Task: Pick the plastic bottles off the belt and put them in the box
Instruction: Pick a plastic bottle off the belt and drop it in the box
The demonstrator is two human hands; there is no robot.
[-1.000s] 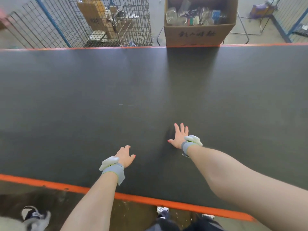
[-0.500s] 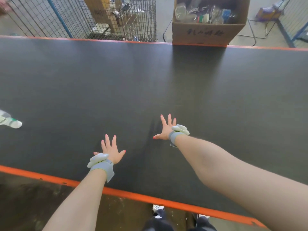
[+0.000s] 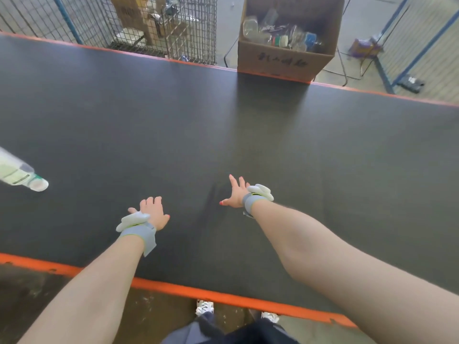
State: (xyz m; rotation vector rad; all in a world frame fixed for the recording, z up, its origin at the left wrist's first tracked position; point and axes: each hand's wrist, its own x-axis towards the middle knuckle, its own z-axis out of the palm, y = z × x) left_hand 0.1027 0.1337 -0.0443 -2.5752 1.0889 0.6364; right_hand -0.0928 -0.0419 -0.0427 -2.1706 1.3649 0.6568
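Both arms outstretched, left hand point(image 3: 152, 211) and right hand point(image 3: 236, 193) spread.

Grey concrete floor point(image 3: 228, 26), wire mesh cage point(image 3: 159, 23), blue fence frames point(image 3: 419, 45)

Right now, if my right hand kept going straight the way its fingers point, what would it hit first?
Probably nothing soon. The right hand points up and slightly left over bare belt, so its line seems to pass left of the cardboard box, though depth is unclear.
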